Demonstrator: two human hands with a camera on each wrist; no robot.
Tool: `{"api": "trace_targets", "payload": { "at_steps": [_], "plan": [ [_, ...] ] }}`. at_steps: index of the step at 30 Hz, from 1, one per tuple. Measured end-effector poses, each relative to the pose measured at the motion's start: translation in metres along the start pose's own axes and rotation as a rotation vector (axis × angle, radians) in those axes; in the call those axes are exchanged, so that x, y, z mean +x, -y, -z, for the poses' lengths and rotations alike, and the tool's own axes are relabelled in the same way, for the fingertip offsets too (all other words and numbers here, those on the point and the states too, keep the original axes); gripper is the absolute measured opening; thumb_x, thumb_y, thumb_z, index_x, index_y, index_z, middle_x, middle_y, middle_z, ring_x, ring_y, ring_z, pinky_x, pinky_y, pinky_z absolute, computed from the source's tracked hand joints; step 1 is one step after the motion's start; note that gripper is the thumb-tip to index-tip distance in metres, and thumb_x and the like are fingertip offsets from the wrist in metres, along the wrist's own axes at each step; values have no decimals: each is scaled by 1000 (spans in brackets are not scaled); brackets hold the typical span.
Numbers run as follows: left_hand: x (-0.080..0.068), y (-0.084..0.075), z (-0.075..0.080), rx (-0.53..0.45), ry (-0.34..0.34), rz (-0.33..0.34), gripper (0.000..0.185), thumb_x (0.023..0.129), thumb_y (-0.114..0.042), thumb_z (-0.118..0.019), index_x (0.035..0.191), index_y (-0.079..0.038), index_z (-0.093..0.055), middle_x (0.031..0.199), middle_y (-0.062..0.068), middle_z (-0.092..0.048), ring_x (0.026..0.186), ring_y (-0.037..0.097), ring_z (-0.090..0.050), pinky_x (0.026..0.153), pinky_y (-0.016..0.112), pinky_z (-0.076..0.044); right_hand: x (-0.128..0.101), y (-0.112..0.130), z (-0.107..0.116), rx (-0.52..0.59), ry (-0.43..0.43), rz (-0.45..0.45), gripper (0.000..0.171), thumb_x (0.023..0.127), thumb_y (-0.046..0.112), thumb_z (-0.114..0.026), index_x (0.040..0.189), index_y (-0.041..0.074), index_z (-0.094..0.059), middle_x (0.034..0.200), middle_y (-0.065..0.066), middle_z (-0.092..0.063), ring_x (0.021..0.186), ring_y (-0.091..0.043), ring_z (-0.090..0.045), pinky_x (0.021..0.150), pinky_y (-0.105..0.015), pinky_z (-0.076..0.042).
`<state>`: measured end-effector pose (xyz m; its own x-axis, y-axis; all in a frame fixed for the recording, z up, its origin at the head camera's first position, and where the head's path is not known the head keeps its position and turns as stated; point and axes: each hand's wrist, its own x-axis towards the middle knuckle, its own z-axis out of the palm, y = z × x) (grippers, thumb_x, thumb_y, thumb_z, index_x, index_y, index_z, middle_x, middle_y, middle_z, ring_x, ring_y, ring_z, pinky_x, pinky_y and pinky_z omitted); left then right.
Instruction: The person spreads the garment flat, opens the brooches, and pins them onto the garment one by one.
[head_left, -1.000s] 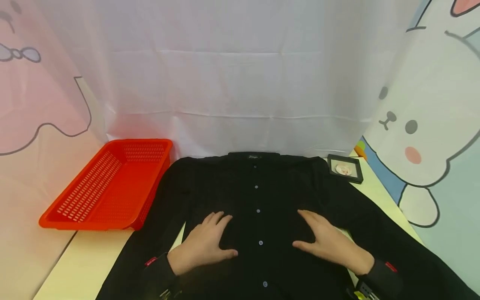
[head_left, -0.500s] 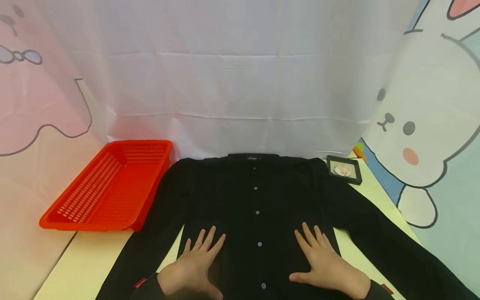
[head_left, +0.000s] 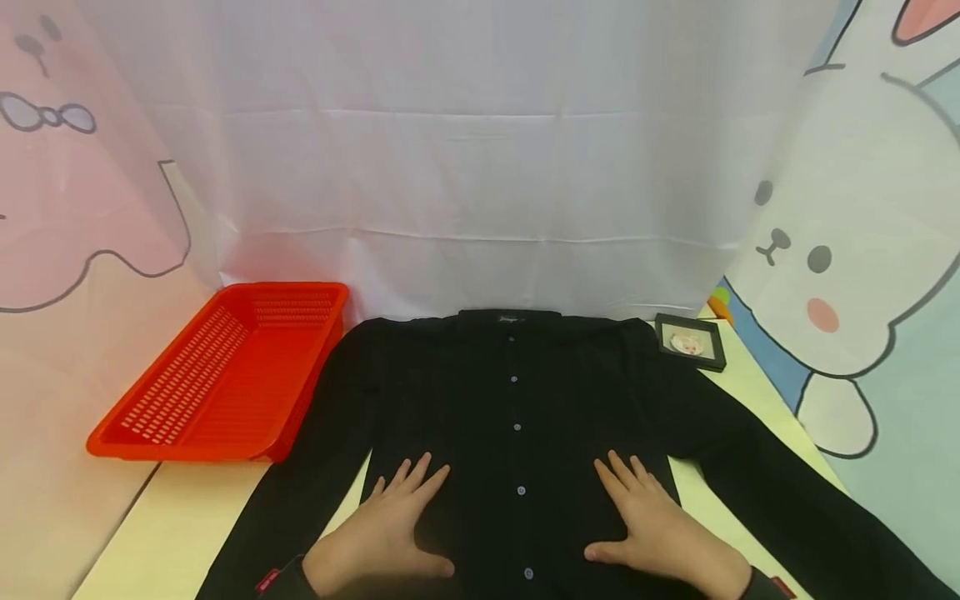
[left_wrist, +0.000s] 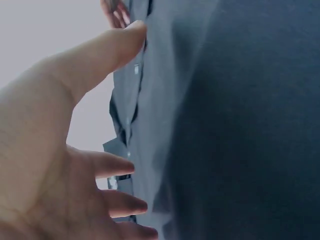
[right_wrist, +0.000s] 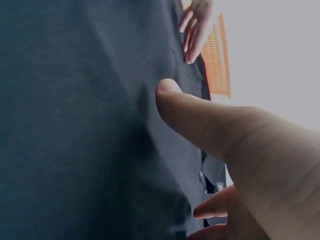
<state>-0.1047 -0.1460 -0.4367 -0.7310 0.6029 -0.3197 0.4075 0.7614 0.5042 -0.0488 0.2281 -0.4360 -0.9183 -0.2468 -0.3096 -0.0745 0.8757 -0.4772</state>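
left hand (left_wrist: 45, 165) | fingers spread, flat on dark shirt (left_wrist: 240, 125) | pale buttons, blurred, probably

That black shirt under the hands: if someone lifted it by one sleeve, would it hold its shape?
Probably not. The black shirt lies limp and flat on the table, so it would likely droop. Both the left hand and right hand press it, suggesting it creases easily.

Head view — high, looking forward and down over the table at a middling distance, taking in the whole black shirt (head_left: 517, 417), the red basket (head_left: 217, 375) and the white backdrop. Left wrist view: pressed close, aimed along the palm across the shirt's button placket (left_wrist: 134, 100). Right wrist view — equally close, facing the opposite way across the cloth. All three share the shirt front; each wrist view catches the other hand's fingers.
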Motion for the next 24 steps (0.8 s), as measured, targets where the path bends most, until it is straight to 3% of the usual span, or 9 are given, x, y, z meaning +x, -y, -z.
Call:
{"api": "trace_targets", "payload": {
  "at_steps": [3,12,18,24],
  "plan": [
    [1,-4,3,3,-63,4,112,66,-76,-68,155,-25,-22,162,12,-13,146,44,-15,102,77,-17,-1,2,5,-8,-49,-4,114,68,73,-69,151,5,-30,154,-28,-24,137,-60,-17,97,-75,-27],
    [13,-18,23,152,-248,11,112,65,-72,-72,154,-24,-24,161,12,-18,145,45,-17,103,75,-20,-1,-5,33,-105,-242,-40,112,69,71,-70,146,-1,-35,148,-34,-31,131,-65,-22,92,-74,-34],
    [20,-24,30,171,-277,24,113,65,-75,-69,155,-30,-19,162,7,-15,147,41,-15,107,71,-21,2,-18,71,-144,-316,-94,111,74,68,-68,149,-2,-27,150,-37,-22,132,-66,-16,96,-77,-25],
    [27,-25,32,191,-300,21,114,65,-77,-68,155,-30,-18,162,5,-13,147,40,-15,108,69,-23,9,-42,116,-150,-398,-83,109,81,62,-67,152,-4,-16,151,-39,-13,133,-65,-11,99,-77,-19]
  ]
}}
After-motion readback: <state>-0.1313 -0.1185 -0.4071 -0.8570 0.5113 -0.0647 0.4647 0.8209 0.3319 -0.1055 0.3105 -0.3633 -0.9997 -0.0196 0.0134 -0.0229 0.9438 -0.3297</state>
